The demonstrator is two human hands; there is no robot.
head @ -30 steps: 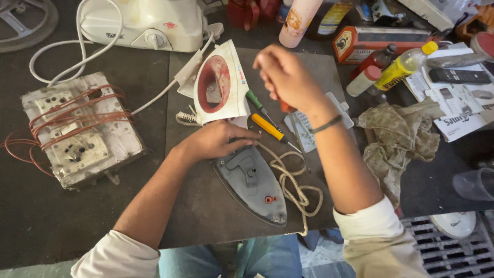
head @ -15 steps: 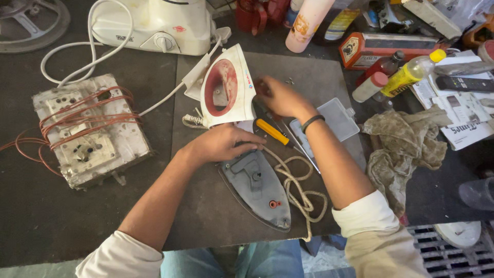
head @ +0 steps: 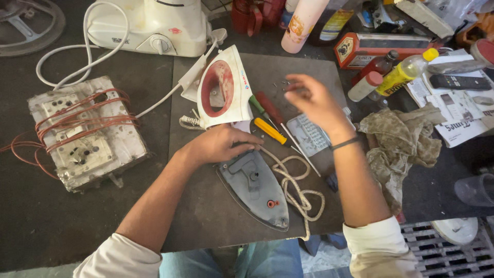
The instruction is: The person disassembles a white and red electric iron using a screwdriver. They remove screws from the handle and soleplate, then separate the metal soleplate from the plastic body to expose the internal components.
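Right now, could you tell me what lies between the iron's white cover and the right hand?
In the head view, three screwdrivers lie between the white cover and the raised right hand: green, red and yellow handles.

iron base: I'm seeing grey metal, with one small red-orange ring
iron cover: white shell, red inside
cord: beige, braided
screwdrivers: yellow, green and red handles
switch box: I'm looking at off-white, wound in orange-red wire
rag: mottled olive-brown
my sleeves: cream
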